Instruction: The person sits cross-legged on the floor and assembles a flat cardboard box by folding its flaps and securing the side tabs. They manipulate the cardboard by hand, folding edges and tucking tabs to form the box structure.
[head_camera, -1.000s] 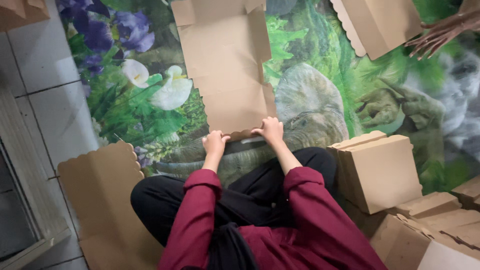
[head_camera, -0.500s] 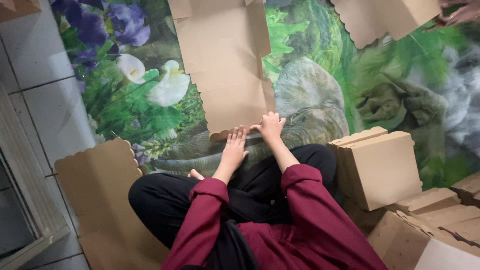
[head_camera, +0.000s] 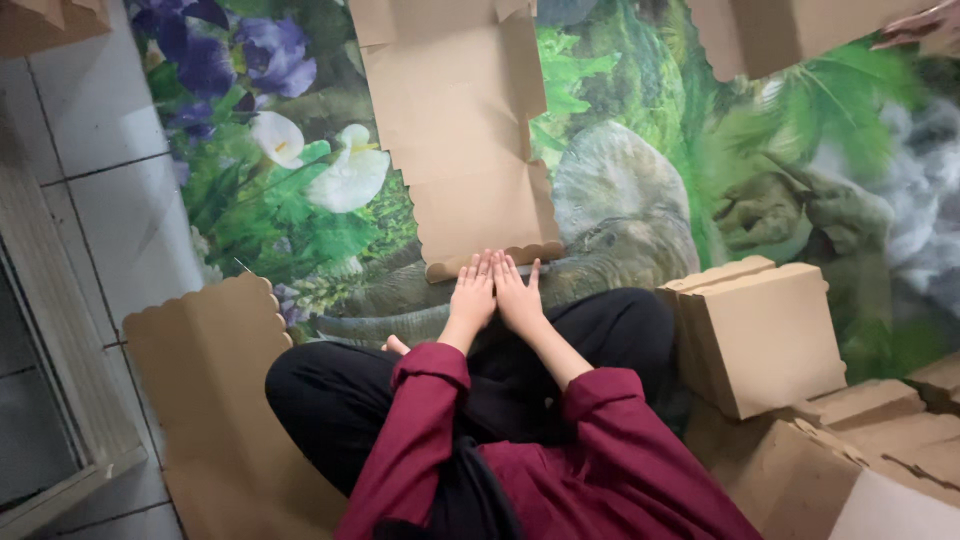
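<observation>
Flat cardboard blank (head_camera: 455, 130) — we are now pressing left hand (head_camera: 473, 297) and right hand (head_camera: 520, 296), brought together, flat-open, onto its near folded edge — creasing.

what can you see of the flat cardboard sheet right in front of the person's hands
The flat cardboard sheet is plain brown, an unfolded box blank lying flat on a floor mat printed with flowers and foliage. It runs from the top of the picture down toward the person. Fold creases cross it, notches are cut into its side edges, and its near edge is a scalloped flap, folded up slightly. The left hand and right hand lie side by side, palms down, fingertips on that near flap.
</observation>
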